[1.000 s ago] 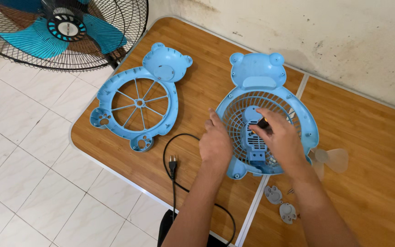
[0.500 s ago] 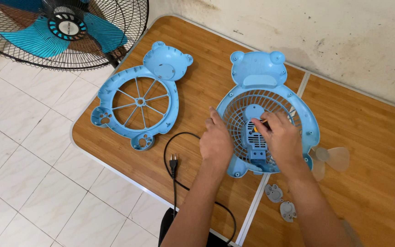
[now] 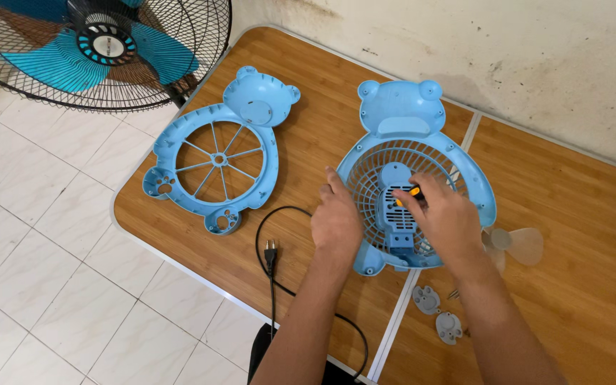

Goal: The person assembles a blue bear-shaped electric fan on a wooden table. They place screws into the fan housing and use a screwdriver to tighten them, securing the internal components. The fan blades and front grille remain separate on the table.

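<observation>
Clutter surrounds my work: power cord, grey feet, clear blade. My left hand presses flat on the blue fan housing; right hand pinches a screwdriver over its motor.

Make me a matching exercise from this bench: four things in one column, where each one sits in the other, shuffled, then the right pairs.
Things
1. bear-shaped front grille
2. power plug
3. clear fan blade
4. screwdriver

Places
A. in the grip of the right hand, over the motor housing
B. flat on the table, left of the fan body
C. on the table just left of the left hand, at the end of the black cord
D. on the table to the right of the fan body

Pairs: 1-B, 2-C, 3-D, 4-A
</observation>
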